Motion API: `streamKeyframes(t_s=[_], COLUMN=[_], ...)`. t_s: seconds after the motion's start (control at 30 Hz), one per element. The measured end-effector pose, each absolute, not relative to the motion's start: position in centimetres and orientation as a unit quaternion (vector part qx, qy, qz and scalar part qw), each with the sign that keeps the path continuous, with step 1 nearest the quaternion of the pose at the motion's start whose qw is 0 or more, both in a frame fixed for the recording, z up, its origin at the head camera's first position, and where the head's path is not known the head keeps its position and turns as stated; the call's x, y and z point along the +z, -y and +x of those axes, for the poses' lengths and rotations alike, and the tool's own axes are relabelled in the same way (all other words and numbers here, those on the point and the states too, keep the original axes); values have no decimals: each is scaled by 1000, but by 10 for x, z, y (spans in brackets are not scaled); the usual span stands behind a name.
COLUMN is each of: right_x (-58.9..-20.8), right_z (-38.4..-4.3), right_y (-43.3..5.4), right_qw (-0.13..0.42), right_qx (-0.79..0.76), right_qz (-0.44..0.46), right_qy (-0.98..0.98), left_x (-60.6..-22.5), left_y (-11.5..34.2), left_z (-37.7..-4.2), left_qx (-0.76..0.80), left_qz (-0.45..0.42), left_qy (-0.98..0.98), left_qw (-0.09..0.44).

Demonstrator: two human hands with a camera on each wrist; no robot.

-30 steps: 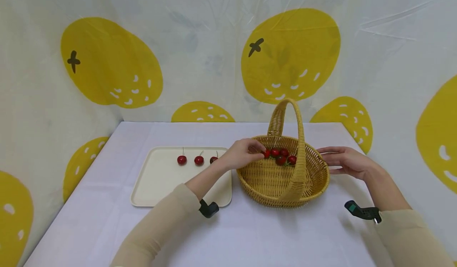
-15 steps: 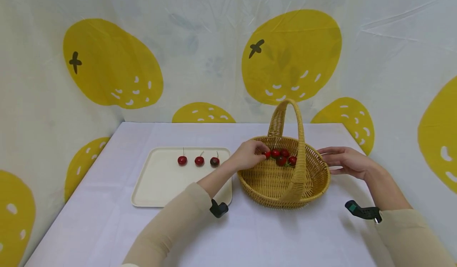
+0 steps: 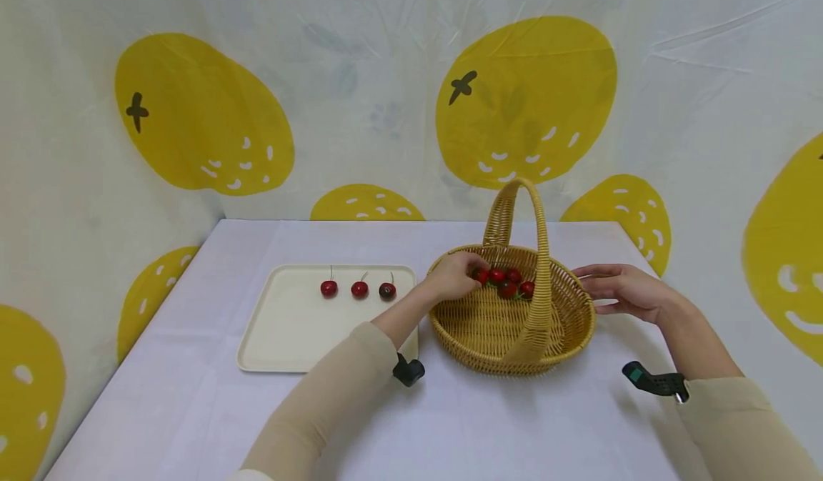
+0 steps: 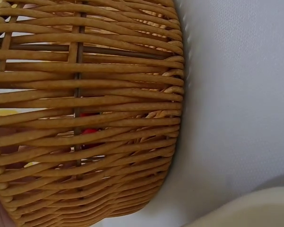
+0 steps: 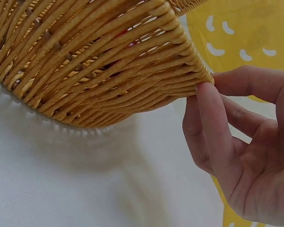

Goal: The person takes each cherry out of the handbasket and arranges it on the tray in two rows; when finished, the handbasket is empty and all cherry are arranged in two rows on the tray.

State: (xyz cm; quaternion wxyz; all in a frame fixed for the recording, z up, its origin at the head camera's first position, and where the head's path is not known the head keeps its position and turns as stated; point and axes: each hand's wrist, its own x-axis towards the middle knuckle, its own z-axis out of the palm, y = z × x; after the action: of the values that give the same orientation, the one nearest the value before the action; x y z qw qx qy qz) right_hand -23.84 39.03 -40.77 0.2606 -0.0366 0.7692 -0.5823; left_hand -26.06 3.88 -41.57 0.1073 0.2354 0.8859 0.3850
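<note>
A woven wicker basket [image 3: 476, 331] with a tall arched handle stands right of the table's middle, several red cherries [image 3: 507, 290] lying toward its back. Over its left rim reaches my left hand [image 3: 455, 275], fingers curled about the leftmost cherry [image 3: 480, 276]. Through the weave in the left wrist view, only a red bit of cherry [image 4: 89, 137] shows; most of the hand is hidden there. On the opposite side, my right hand [image 5: 255, 142] pinches the basket rim [image 5: 206, 78] between thumb and fingers.
A cream rectangular tray [image 3: 283, 331] lies left of the basket, three stemmed cherries [image 3: 359, 290] in a row toward its back. White cloth [image 3: 514, 424] covers the table. Behind hangs a curtain [image 3: 379, 109] with yellow fruit prints.
My left forearm has shifted right, and the left hand has come further over the leftmost cherry in the basket. The tray's right cherry has come into full view. My right hand stays at the rim.
</note>
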Motion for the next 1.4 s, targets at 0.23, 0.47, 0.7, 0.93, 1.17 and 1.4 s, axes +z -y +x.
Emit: streamKeyframes(t_s=[0.23, 0.47, 0.7, 0.93, 1.17, 1.4], right_x=[-408, -407, -409, -408, -407, -408], right_z=[-239, -238, -238, -237, -236, -236], right_y=[-390, -390, -391, -391, -389, -389], right_qw=[259, 258, 254, 250, 248, 248], right_qx=[-576, -568, -562, -563, -566, -565], right_qz=[-38, -43, -48, -47, -44, -44], right_qy=[-774, -781, -786, -786, -785, -786], left_x=[-421, -425, -427, -426, -427, -426], left_y=[-45, -48, -49, -49, -48, -48], left_z=[-264, -263, -261, -260, -260, -257], left_qx=[363, 322, 289, 280, 271, 282], left_qz=[243, 255, 261, 263, 275, 289], left_qy=[-891, -904, -913, -914, -913, -904], left_qw=[121, 121, 121, 131, 134, 142])
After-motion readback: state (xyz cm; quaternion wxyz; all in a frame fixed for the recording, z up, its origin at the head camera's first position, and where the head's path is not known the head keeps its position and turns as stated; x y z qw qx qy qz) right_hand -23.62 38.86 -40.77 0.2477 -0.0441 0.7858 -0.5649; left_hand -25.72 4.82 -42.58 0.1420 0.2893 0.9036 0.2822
